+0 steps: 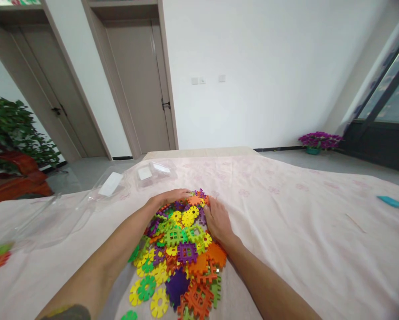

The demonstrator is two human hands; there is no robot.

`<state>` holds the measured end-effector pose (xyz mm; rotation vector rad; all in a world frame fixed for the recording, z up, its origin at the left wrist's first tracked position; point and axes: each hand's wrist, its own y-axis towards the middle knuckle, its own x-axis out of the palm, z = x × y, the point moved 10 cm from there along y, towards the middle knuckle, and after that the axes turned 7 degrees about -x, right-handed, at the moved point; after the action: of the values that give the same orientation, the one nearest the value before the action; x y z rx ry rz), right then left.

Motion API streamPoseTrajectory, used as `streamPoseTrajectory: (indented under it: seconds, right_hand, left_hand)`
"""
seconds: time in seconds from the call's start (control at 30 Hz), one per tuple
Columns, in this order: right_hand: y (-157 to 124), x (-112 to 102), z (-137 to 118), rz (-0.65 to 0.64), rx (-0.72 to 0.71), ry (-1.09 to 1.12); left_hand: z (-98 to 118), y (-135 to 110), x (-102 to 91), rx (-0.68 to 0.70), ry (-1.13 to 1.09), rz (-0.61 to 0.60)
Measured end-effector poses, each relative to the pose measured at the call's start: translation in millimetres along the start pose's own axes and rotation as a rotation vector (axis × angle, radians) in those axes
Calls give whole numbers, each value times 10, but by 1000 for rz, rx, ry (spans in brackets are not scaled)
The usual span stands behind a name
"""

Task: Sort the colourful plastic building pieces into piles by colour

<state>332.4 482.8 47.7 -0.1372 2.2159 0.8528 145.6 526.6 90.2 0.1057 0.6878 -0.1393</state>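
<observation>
Left hand (173,195) and right hand (218,221), both open with fingers extended, flank the far end of the plastic-piece pile (185,251) on the patterned cloth (279,231); step judged as gathering, next move calling for even inward pressure.

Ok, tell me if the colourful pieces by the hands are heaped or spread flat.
Heaped: the colourful pieces overlap in a pile on the cloth, with the left hand and right hand at its far end.
</observation>
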Motion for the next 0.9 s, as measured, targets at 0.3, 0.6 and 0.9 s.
streamPoseTrajectory:
  seconds: [0.3, 0.6, 0.9]
  right_hand:
    - [18, -73, 11, -20, -2, 174]
    - [111, 148, -174, -261, -172, -14]
    - [5, 297, -572, -314, 67, 452]
  left_hand:
    - [296, -1091, -219, -87, -109, -169]
    - [-578, -2517, -42, -281, 451, 66]
    - [-194, -2281, 301, -222, 293, 471]
